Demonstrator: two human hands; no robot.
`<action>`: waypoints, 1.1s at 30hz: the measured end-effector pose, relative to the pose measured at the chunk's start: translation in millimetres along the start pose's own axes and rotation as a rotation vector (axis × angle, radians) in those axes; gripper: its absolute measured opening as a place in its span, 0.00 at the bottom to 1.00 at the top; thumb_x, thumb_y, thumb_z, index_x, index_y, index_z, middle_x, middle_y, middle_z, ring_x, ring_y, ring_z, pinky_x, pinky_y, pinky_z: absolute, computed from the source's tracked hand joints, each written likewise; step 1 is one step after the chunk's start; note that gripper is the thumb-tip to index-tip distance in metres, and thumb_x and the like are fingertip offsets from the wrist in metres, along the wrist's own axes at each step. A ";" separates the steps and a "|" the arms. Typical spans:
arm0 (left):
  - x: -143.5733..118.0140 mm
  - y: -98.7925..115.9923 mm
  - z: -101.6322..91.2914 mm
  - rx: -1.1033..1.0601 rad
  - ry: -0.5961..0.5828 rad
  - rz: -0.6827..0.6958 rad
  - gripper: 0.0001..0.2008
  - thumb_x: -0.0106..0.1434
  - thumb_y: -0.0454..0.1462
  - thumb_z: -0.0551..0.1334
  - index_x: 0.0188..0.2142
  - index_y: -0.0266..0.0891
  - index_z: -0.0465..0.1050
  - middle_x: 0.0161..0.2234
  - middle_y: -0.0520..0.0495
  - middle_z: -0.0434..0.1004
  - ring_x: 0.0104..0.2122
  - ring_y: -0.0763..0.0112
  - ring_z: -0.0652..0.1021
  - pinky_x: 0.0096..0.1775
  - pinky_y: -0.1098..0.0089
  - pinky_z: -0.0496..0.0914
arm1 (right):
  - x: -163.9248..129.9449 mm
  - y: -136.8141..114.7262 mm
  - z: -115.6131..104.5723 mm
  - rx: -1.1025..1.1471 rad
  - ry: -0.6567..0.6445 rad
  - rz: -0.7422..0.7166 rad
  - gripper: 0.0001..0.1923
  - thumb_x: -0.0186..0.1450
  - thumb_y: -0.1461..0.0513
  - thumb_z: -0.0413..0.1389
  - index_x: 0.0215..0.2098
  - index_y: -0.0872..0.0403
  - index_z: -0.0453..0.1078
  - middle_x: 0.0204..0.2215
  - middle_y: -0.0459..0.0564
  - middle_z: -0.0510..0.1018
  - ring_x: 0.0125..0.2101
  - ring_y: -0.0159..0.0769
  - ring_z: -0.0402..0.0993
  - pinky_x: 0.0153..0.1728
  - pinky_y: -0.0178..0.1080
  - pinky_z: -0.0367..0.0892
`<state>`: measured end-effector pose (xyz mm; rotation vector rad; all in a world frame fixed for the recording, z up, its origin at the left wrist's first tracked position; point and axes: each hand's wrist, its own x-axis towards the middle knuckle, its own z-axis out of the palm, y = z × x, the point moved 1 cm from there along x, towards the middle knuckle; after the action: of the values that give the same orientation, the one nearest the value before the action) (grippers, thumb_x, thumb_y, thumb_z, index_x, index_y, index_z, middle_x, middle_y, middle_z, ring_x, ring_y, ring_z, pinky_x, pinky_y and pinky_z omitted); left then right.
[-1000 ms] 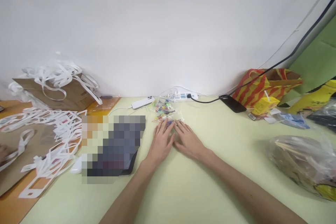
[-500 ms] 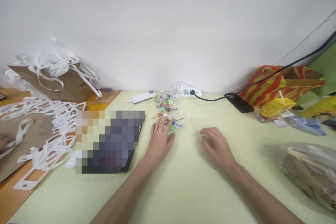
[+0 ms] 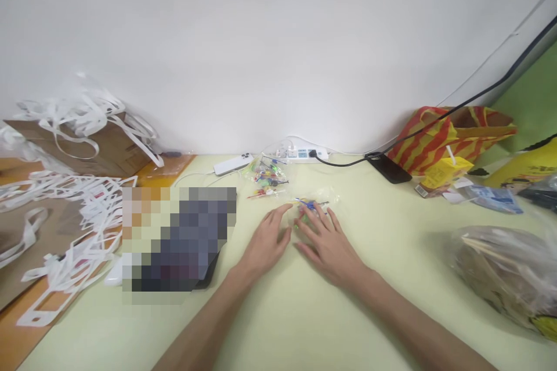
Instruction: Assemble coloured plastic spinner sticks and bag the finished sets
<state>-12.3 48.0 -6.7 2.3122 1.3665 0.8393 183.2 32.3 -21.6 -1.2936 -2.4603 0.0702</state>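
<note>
A small clear plastic bag (image 3: 310, 205) with blue and green plastic pieces lies on the pale green table. My right hand (image 3: 327, 243) rests over it, palm down with fingers spread across its near side, so part of the contents is hidden. Just left of the bag, my left hand (image 3: 268, 237) has its fingers loosely bent and apart, holding nothing. Its fingertips come close to the bag's left edge; whether they touch the film I cannot tell. Farther back sits a pile of similar clear bags (image 3: 270, 174) with colourful small pieces.
Behind the pile is a white power strip (image 3: 304, 153) with a black plug, beside a white phone (image 3: 233, 164). A blurred-out dark device (image 3: 183, 243) lies left, near white strap-like strips (image 3: 82, 243). On the right are a black phone (image 3: 389, 168), a yellow drink carton (image 3: 448, 173) and a plastic-wrapped bundle (image 3: 505, 278).
The small bag has shifted right, away from the pile. My right hand has moved forward and left onto it, fingers spreading. My left hand has come off it and drawn back slightly.
</note>
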 end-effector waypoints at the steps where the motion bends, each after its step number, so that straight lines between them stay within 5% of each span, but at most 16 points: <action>1: 0.4 -0.7 -0.5 0.001 0.023 -0.009 0.24 0.70 0.33 0.53 0.63 0.47 0.55 0.61 0.45 0.67 0.61 0.63 0.69 0.61 0.59 0.66 | -2.2 7.0 0.4 -0.014 -0.006 0.031 0.27 0.73 0.49 0.42 0.67 0.48 0.58 0.71 0.51 0.50 0.71 0.53 0.37 0.66 0.63 0.43; 6: -0.8 -12.4 -0.5 0.251 0.179 -0.116 0.18 0.68 0.33 0.55 0.57 0.45 0.68 0.66 0.41 0.56 0.69 0.51 0.55 0.65 0.46 0.58 | -10.4 74.3 1.2 -0.130 -0.025 0.200 0.30 0.73 0.45 0.39 0.67 0.47 0.58 0.72 0.49 0.48 0.71 0.54 0.37 0.65 0.66 0.41; 9: 0.8 -17.9 0.0 0.407 0.158 -0.153 0.15 0.69 0.37 0.57 0.54 0.46 0.72 0.70 0.43 0.46 0.70 0.43 0.44 0.64 0.38 0.53 | -1.5 126.2 2.1 -0.191 -0.007 0.297 0.31 0.72 0.44 0.38 0.67 0.48 0.58 0.71 0.50 0.49 0.71 0.55 0.37 0.65 0.66 0.41; 12: 9.9 -20.8 0.3 0.482 0.107 -0.092 0.16 0.70 0.39 0.56 0.55 0.46 0.72 0.72 0.45 0.43 0.71 0.45 0.43 0.65 0.39 0.51 | 14.9 163.9 1.5 -0.223 -0.003 0.318 0.32 0.71 0.43 0.39 0.67 0.47 0.57 0.71 0.50 0.50 0.70 0.56 0.38 0.65 0.66 0.42; 15: 19.4 -22.8 1.1 0.529 0.071 -0.051 0.17 0.70 0.38 0.53 0.55 0.42 0.71 0.70 0.44 0.52 0.70 0.48 0.49 0.66 0.38 0.48 | 26.0 176.7 -3.0 -0.236 0.026 0.308 0.32 0.71 0.44 0.41 0.69 0.46 0.54 0.71 0.51 0.49 0.70 0.57 0.38 0.64 0.67 0.41; 21: 4.4 -2.8 -2.3 0.501 0.067 -0.005 0.18 0.68 0.36 0.56 0.56 0.41 0.71 0.62 0.41 0.66 0.65 0.48 0.62 0.65 0.37 0.47 | 10.1 131.6 -2.9 -0.139 0.280 0.374 0.30 0.73 0.51 0.40 0.70 0.50 0.48 0.70 0.55 0.53 0.70 0.55 0.38 0.65 0.65 0.42; 24: -6.1 22.9 -2.7 0.400 0.045 0.118 0.08 0.66 0.40 0.61 0.44 0.45 0.76 0.58 0.42 0.69 0.60 0.50 0.66 0.63 0.38 0.52 | -13.3 90.5 0.2 0.078 0.276 0.329 0.30 0.73 0.49 0.42 0.69 0.51 0.49 0.66 0.57 0.58 0.69 0.51 0.44 0.65 0.59 0.50; 27: -7.4 39.9 -1.0 0.259 0.058 0.180 0.08 0.66 0.42 0.62 0.33 0.41 0.73 0.50 0.41 0.71 0.55 0.55 0.70 0.57 0.50 0.66 | -32.5 56.2 -6.5 0.274 0.227 0.310 0.27 0.73 0.50 0.43 0.68 0.47 0.50 0.61 0.56 0.64 0.62 0.47 0.59 0.61 0.53 0.60; 30: -3.1 37.4 1.2 0.227 0.079 0.171 0.09 0.65 0.42 0.64 0.42 0.40 0.71 0.52 0.39 0.68 0.59 0.53 0.67 0.58 0.52 0.66 | -37.7 37.7 -19.4 0.385 0.185 0.273 0.25 0.74 0.52 0.42 0.67 0.45 0.52 0.53 0.55 0.70 0.52 0.43 0.69 0.53 0.47 0.69; 33: 0.5 21.2 2.9 0.289 0.087 0.073 0.24 0.65 0.44 0.64 0.58 0.44 0.64 0.64 0.38 0.58 0.67 0.48 0.56 0.64 0.45 0.57 | -32.6 31.2 -26.6 0.340 0.127 0.177 0.24 0.74 0.52 0.43 0.67 0.43 0.55 0.51 0.55 0.70 0.50 0.44 0.69 0.52 0.48 0.68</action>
<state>4.1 38.1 2.8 2.5835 1.5362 0.8185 233.6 20.8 -12.7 -1.3132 -2.1095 0.4194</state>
